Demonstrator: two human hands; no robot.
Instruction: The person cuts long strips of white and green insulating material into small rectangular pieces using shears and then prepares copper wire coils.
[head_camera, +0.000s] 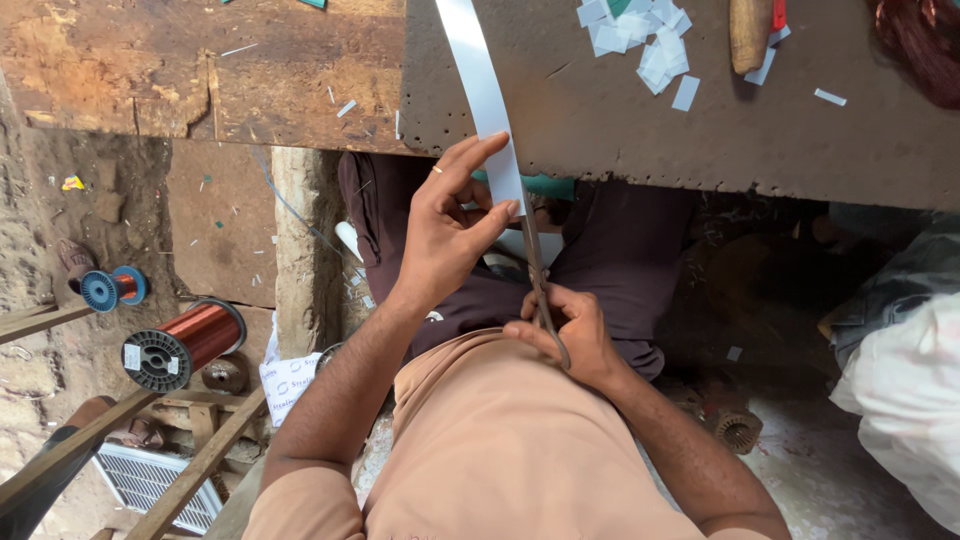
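While the left hand (445, 235) pinches the white paper strip (485, 95) between thumb and fingers, the right hand (570, 335), just below it, is closed on scissors (538, 285). The strip looks light, bendy, best held near the cut.

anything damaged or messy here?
Yes. Small white cut paper pieces lie scattered over the worn brown board, more strewn on the floor. The left hand holds the long white strip; right hand grips scissors.
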